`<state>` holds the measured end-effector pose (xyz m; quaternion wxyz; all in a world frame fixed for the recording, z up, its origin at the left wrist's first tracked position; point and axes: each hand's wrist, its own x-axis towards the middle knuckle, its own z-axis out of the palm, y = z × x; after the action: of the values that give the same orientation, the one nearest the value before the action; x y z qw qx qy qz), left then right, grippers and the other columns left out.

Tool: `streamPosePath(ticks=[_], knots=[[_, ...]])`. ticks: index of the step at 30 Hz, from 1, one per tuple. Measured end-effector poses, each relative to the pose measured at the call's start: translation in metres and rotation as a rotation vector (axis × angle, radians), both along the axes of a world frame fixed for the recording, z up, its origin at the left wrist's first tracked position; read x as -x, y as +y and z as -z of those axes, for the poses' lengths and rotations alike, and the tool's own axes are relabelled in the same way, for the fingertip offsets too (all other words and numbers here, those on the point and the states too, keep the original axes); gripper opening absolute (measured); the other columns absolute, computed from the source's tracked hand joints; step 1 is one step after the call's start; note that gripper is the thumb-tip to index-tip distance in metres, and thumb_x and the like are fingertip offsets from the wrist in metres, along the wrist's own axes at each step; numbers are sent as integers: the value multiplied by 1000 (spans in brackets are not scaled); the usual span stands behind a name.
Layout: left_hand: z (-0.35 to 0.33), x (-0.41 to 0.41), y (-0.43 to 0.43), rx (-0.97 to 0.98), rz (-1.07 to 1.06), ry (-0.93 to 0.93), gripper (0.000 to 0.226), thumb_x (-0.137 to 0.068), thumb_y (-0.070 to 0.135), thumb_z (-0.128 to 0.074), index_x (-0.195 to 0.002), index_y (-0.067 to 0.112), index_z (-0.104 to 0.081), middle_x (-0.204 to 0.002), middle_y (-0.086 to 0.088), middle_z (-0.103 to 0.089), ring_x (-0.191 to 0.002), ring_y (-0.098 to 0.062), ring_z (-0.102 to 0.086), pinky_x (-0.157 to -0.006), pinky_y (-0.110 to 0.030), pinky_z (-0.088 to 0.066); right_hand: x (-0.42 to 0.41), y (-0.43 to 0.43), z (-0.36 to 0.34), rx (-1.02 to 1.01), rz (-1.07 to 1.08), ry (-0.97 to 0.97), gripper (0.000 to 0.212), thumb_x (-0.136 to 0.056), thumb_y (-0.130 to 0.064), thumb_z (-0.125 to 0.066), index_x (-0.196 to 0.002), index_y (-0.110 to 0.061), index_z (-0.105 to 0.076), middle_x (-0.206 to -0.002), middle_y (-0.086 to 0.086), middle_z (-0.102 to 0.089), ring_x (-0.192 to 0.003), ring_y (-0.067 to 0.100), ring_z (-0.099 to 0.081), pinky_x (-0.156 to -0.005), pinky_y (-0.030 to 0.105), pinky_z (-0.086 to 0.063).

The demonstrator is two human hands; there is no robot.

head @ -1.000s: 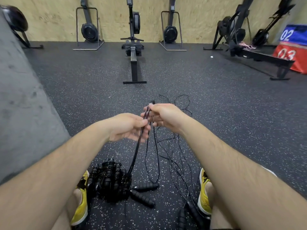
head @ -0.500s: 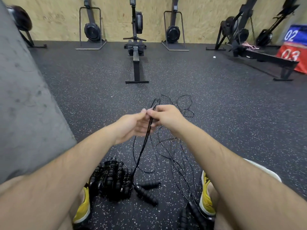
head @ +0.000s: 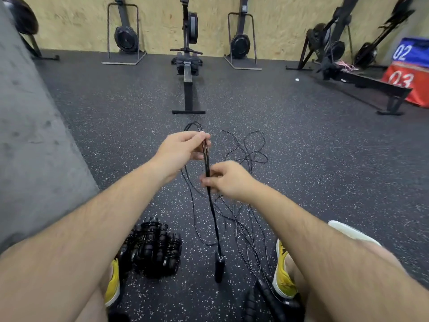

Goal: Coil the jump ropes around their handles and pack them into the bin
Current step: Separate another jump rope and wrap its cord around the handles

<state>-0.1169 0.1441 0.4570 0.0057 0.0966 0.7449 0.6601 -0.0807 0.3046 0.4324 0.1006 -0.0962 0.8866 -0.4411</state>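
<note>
Since half a second ago the two hands have parted. Then they met at one spot on the cord; now the left hand (head: 181,151) sits farther out and the right hand (head: 229,180) nearer.

The left hand pinches the top of the gathered black jump rope (head: 212,212) between thumb and fingertips, with small loops sticking out beyond them. The right hand pinches the same bundle lower down, its fingers curled round it. Below the right hand the bundle runs straight down to a black handle (head: 219,268), which hangs upright; I cannot tell whether its tip touches the floor (head: 325,170).

Left of that handle, near the left yellow shoe (head: 113,284), lies a pile of coiled ropes (head: 152,248). Loose cords (head: 249,149) sprawl on the floor to the right and far side of the hands, and trail back between the feet. More black handles (head: 267,295) lie just beside the right yellow shoe (head: 283,273).

Far off, a rowing machine (head: 188,66) stands against the plywood wall.
</note>
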Motion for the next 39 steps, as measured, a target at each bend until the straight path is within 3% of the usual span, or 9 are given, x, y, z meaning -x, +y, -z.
streamPosePath(ticks=[3, 6, 8, 11, 18, 23, 29, 34, 39], knots=[[13, -3, -7, -15, 95, -126, 34, -103, 36, -52, -117, 10, -69, -115, -9, -74, -106, -27, -71, -98, -46, -55, 12, 3, -17, 64, 123, 192, 8, -92, -15, -68, -87, -20, -73, -87, 5, -76, -66, 16, -68, -67, 35, -58], [38, -23, -4, 288, 325, -177, 41, -87, 45, -66, -122, 25, -68, -116, 6, -74, -111, -16, -69, -104, -44, -49, 22, 5, -27, 349, 200, 205, 8, -94, -8, -65, -96, -10, -73, -87, 5, -75, -67, 7, -66, -60, 23, -56], [51, -28, 4, 394, 279, -123, 29, -86, 40, -72, -110, 24, -71, -107, 6, -77, -104, -13, -71, -102, -42, -51, 25, 6, -28, 432, 215, 199, 8, -95, -11, -65, -95, -11, -72, -87, 3, -76, -73, 14, -65, -63, 24, -55], [32, -28, 14, 273, 131, -16, 9, -97, 15, -65, -101, 11, -72, -93, -3, -78, -83, -13, -72, -83, -31, -57, 22, 8, -29, 484, 238, 160, 19, -101, -14, -54, -109, -6, -70, -99, 5, -75, -80, 14, -65, -66, 26, -58], [-8, -15, 4, 30, -31, 114, 16, -101, 9, -57, -97, 11, -72, -85, -5, -75, -76, -15, -69, -70, -28, -56, -2, 2, -6, 138, -68, -127, 23, -88, -3, -60, -106, -13, -70, -111, 8, -74, -92, 21, -69, -91, 40, -55], [-11, -14, -6, -77, 2, 80, 20, -104, 20, -54, -107, 13, -72, -106, -10, -76, -91, -22, -70, -84, -37, -58, 3, -9, -4, 120, 46, 107, 10, -97, -11, -61, -97, -10, -71, -89, -3, -76, -73, 12, -66, -85, 46, -58], [33, -34, -15, 418, 208, -62, 27, -98, 32, -63, -124, 24, -65, -115, 8, -74, -112, -9, -67, -108, -40, -46, 17, -12, -29, 454, 181, 216, 13, -99, -7, -57, -97, -1, -68, -85, 6, -73, -69, 16, -62, -64, 30, -57], [49, -36, -6, 326, 99, -43, 16, -101, 8, -56, -99, 17, -70, -92, 0, -78, -93, -14, -74, -98, -43, -54, 19, -8, -30, 495, 134, 220, 19, -99, -16, -59, -99, 2, -67, -88, 5, -73, -73, 12, -61, -70, 34, -56], [20, -29, -10, 344, -18, 125, 10, -93, 32, -67, -97, 28, -75, -98, -4, -70, -92, -25, -69, -87, -50, -57, 13, 6, -16, 116, -90, 139, 32, -97, -25, -64, -126, -13, -61, -109, -5, -68, -93, 6, -64, -89, 26, -53]])
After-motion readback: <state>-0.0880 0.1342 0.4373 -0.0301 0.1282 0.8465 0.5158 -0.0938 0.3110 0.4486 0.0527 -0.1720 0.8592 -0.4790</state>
